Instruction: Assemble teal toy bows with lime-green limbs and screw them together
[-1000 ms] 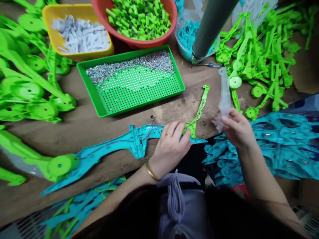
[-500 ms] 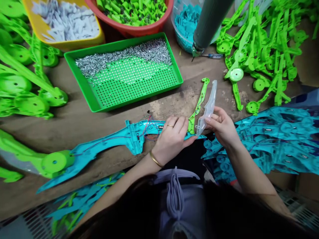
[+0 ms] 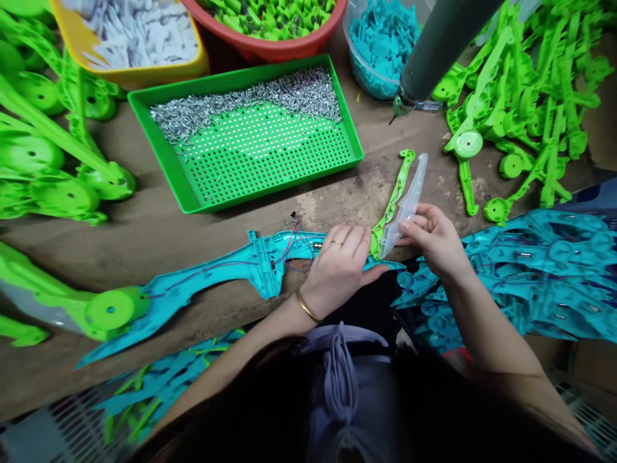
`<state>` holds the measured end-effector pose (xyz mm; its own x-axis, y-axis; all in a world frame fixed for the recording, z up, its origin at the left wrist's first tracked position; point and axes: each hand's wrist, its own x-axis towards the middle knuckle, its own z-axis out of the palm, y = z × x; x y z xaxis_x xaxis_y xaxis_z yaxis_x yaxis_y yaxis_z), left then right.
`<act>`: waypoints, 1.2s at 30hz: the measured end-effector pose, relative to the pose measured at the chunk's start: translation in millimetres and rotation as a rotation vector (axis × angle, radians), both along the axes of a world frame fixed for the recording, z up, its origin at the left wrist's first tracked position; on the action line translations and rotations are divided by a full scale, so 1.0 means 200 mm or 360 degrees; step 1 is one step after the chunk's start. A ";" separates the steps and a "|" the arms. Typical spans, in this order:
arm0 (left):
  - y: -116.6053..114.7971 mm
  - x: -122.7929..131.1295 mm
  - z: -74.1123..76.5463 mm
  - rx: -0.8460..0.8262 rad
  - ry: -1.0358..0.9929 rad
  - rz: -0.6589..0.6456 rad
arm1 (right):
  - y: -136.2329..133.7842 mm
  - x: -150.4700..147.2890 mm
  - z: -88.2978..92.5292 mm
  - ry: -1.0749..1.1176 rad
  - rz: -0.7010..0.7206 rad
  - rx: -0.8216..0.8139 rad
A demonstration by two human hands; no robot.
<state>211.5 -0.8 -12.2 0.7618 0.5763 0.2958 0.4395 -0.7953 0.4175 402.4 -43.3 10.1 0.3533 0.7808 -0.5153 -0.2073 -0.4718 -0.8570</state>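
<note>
A long blue plastic shell (image 3: 207, 273), shaped like a toy bow body with thin wires in it, lies along the table's front edge. My left hand (image 3: 340, 263) is closed over its right end, thumb along the near edge, fingers hiding part of it. From that end a green plastic limb (image 3: 396, 190) slants up and away. Beside the limb, my right hand (image 3: 436, 244) pinches a translucent white plastic piece (image 3: 409, 202), its lower tip at the limb's base. At the shell's left end sits a green limb with a round hub (image 3: 112, 312).
A green perforated tray (image 3: 270, 173) of screws lies beyond the shell. Behind it stand a yellow bin (image 3: 139, 76), a red bowl (image 3: 270, 50) and a clear tub (image 3: 373, 80). A hanging power screwdriver (image 3: 424, 64) points down. Blue shells (image 3: 530, 276) are piled at right.
The translucent piece has moved closer against the green limb's base in my right hand. My left hand stays on the shell. The whole view has shifted slightly.
</note>
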 end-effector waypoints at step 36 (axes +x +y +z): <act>0.03 -0.02 0.04 0.0263 0.0251 -0.0173 | 0.63 0.39 0.05 -0.1755 0.0800 -0.0169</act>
